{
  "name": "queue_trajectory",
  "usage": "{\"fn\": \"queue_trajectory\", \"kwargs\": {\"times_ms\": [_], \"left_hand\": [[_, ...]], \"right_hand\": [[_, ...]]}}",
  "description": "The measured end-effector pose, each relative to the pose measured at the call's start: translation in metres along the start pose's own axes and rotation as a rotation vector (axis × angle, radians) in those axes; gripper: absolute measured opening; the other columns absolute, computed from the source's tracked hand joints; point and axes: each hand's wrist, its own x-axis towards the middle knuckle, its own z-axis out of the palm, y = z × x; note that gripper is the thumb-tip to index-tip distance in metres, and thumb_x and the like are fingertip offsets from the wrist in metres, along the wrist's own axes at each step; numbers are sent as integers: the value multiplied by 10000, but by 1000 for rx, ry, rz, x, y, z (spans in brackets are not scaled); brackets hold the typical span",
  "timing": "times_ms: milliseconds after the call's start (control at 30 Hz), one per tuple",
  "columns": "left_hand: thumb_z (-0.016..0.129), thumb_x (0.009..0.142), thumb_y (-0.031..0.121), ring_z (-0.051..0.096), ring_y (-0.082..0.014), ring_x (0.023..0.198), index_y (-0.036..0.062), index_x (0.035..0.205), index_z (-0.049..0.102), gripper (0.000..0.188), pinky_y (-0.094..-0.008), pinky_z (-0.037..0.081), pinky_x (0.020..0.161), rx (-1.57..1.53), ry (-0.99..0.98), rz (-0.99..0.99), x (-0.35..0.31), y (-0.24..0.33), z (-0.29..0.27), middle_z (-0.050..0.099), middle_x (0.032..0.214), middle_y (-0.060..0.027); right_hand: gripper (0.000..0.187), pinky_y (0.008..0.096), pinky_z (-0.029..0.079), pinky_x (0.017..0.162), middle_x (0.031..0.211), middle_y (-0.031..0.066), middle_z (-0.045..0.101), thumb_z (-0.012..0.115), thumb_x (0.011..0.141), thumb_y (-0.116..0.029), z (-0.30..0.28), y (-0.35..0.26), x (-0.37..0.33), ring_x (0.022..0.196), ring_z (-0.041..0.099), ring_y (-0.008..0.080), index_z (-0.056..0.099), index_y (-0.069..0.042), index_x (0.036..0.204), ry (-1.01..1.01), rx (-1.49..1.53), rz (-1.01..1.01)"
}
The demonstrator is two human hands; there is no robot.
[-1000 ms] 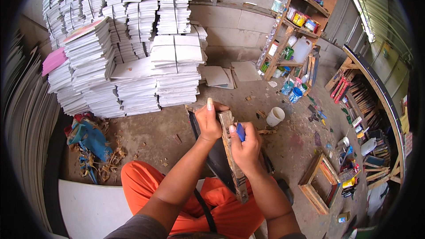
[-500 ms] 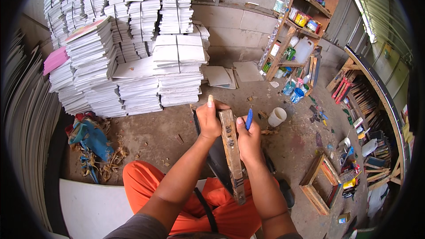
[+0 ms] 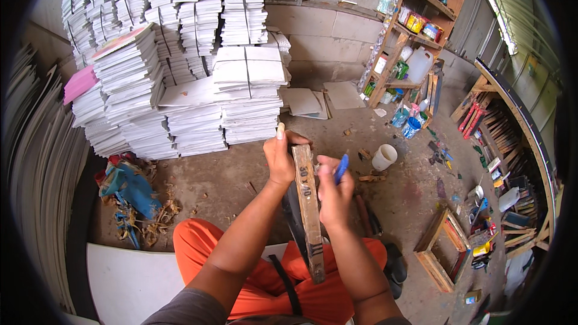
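Note:
A worn wooden bar [image 3: 308, 204] with dark marks on its face stands nearly edge-on before me. A dark flat surface [image 3: 293, 219] runs along its left side, so it looks like one side of a frame. Near its far end my left hand [image 3: 282, 159] grips it, thumb up and fingers curled over the far edge. My right hand [image 3: 335, 189], a little blurred, is closed on a slim blue tool [image 3: 342, 168] and sits close against the bar's right side. The working end of the blue tool is hidden or smeared. The bar's near end is above my orange trousers [image 3: 208, 244].
Strapped stacks of white sheets [image 3: 250, 78] rise at the back left. Blue cloth and shavings [image 3: 135, 192] lie at left. A white cup [image 3: 384, 157], an empty wooden frame [image 3: 433, 265] and scattered paint pots are at right, below a wooden shelf [image 3: 415, 39].
My right hand has shifted slightly along the bar's side, and the blue tool now tilts more to the right. The bar has turned more edge-on, showing less dark surface.

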Motion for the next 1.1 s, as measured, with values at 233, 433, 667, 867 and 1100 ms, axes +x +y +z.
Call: {"fn": "queue_trajectory", "kwargs": {"times_ms": [233,433,667,867,1100], "left_hand": [[290,1118,454,687,-253,675,-81,774,706,760,-354,544,689,22,-12,-51,13,3,-5,724,740,-189],[323,1139,453,695,-237,691,-66,806,706,726,-355,555,713,-43,-41,-66,14,2,-10,730,764,-175],[648,1052,327,641,-189,661,-53,956,749,405,-335,508,683,531,82,199,23,10,-20,700,848,-147],[755,971,375,592,-160,653,-30,1104,712,429,-325,467,587,734,-76,-188,5,58,-20,675,803,-118],[714,1026,327,564,-83,731,-21,1081,705,353,-272,476,642,674,-189,-235,22,51,-35,680,837,-52]], "right_hand": [[217,277,478,636,760,2,620,748,986,-181,30,-5,9,663,518,75,696,20,1047,46,-469,-334],[225,342,447,598,683,49,584,697,1015,-170,35,-2,16,627,508,137,640,9,892,47,-547,-341],[245,309,420,572,671,-24,553,679,1025,-140,48,-5,24,639,461,75,629,6,835,136,-276,-172],[244,400,462,634,700,116,600,667,1024,-165,54,13,29,643,525,183,610,26,883,160,-317,-173],[169,293,491,710,884,18,666,644,1059,-160,60,23,39,790,590,92,668,0,1009,84,336,286]]}}
